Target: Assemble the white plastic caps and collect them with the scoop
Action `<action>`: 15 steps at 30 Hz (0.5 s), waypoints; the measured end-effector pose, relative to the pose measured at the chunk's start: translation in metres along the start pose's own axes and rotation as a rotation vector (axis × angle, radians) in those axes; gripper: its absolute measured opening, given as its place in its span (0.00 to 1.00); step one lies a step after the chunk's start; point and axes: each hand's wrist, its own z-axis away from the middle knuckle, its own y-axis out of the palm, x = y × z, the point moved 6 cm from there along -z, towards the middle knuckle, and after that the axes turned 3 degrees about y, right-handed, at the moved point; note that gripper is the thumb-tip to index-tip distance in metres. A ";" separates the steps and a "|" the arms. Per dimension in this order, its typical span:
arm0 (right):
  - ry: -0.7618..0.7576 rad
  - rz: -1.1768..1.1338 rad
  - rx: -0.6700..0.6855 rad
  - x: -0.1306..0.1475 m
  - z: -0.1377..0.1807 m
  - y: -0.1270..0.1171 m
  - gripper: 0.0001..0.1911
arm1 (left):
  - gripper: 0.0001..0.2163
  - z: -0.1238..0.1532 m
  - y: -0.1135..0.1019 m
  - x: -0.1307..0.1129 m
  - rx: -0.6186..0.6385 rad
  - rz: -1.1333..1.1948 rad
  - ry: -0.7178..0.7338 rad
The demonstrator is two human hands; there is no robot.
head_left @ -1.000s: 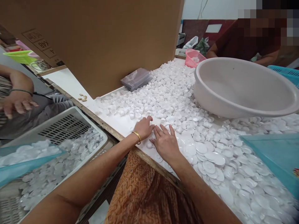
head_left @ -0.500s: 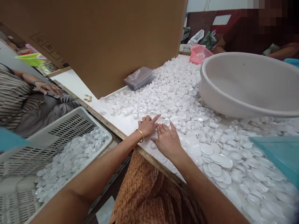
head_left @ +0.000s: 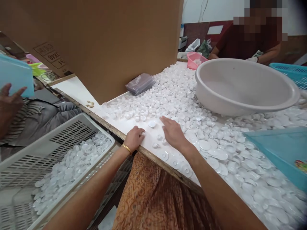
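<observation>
My left hand [head_left: 134,138], with a gold bangle at the wrist, is at the table's near edge. Its fingers are curled in a pinch, and a small white plastic piece [head_left: 143,133] shows at the fingertips. To its right, my right hand [head_left: 174,133] rests palm down at the edge of the pile of white plastic pieces [head_left: 176,95], fingers stretched out and holding nothing visible. Between the hands, a few loose round white pieces [head_left: 152,124] lie on the white tabletop [head_left: 130,125]. Larger flat white discs [head_left: 217,153] lie right of my right forearm.
A white slatted crate [head_left: 72,127] with similar pieces stands below the table's left edge. A large grey basin [head_left: 240,111] sits on the pile, near a blue tray [head_left: 275,147]. A cardboard sheet [head_left: 120,41] rises behind. Another person's hand [head_left: 11,99] is beside a light-blue panel.
My hands have moved apart: the left went back toward the table edge and its pointing finger curled in. The view has shifted slightly right. A light-blue panel with another person's hand has risen at left.
</observation>
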 end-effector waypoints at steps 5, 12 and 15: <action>0.027 -0.013 -0.193 -0.019 0.046 -0.025 0.14 | 0.14 -0.010 0.006 -0.020 0.017 0.033 0.061; -0.016 0.030 -0.098 -0.015 0.059 -0.014 0.07 | 0.09 0.011 -0.008 -0.075 0.039 -0.048 0.257; -0.011 0.021 -0.078 -0.019 0.054 -0.014 0.08 | 0.09 0.026 0.008 -0.106 0.202 -0.186 0.337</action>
